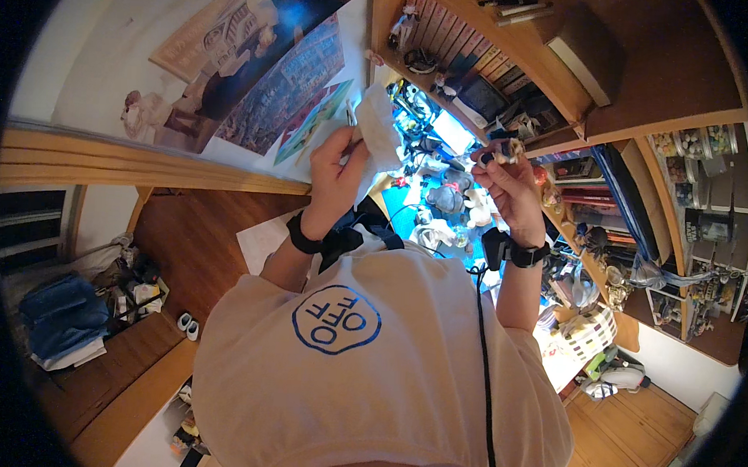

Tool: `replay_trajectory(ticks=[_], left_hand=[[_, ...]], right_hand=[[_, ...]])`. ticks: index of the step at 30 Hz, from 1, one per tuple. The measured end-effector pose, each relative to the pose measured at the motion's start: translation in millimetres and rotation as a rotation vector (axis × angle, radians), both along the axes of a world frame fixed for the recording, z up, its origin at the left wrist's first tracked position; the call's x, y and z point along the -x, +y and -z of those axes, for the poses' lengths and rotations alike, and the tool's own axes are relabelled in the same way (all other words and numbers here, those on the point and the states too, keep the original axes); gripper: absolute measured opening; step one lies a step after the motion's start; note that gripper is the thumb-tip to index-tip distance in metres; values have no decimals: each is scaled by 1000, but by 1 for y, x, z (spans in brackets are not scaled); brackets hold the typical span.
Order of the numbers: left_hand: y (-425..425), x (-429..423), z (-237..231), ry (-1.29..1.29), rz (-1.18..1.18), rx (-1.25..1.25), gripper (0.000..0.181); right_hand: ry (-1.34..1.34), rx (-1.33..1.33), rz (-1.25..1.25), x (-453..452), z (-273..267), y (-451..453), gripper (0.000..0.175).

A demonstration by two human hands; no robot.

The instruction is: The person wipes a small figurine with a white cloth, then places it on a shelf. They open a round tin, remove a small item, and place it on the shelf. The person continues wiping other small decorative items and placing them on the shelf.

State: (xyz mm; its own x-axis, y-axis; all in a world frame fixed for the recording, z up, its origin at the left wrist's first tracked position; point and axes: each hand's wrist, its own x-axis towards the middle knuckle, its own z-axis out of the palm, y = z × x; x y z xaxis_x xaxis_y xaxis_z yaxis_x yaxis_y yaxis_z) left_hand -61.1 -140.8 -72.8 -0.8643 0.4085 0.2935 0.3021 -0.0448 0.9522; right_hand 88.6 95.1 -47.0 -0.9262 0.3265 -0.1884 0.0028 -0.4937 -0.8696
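My left hand (340, 169) pinches a white cloth or tissue (378, 130), which hangs in loose folds to the right of the fingers. To the right, my right hand (506, 192) holds a small figurine (509, 152) between thumb and fingers. The figurine has light and dark parts, and the fingers cover some of it. Cloth and figurine are apart. Between and beyond the hands lies a brightly lit, cluttered desk (422, 205) with a blue surface. On it sit a grey plush toy (445, 199) and a pale plush toy (477, 207).
Wooden shelving (667, 124) rises at the right, with a row of books (451, 33), a standing box (585, 55) and lidded jars (691, 144). Posters (286, 86) cover the wall at left. A bench (149, 361) bears folded blue fabric (64, 314). A checked bag (589, 333) stands at lower right.
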Motion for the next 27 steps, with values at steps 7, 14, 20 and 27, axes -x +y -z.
replay_trajectory(ticks=[7,14,20,27], left_hand=[[-14,-2,12,-36,34,97,14],[-16,2,16,10,46,81,14],[-23,3,15,39,44,91,13],[-38,7,17,26,17,124,12]], right_hand=[[15,-676,100,61,-64,5,22],[126,-1754,317,193,-118,67,45],[21,-1937,179,265,-91,96,44],[-45,-1951,170,255,-95,86,52]])
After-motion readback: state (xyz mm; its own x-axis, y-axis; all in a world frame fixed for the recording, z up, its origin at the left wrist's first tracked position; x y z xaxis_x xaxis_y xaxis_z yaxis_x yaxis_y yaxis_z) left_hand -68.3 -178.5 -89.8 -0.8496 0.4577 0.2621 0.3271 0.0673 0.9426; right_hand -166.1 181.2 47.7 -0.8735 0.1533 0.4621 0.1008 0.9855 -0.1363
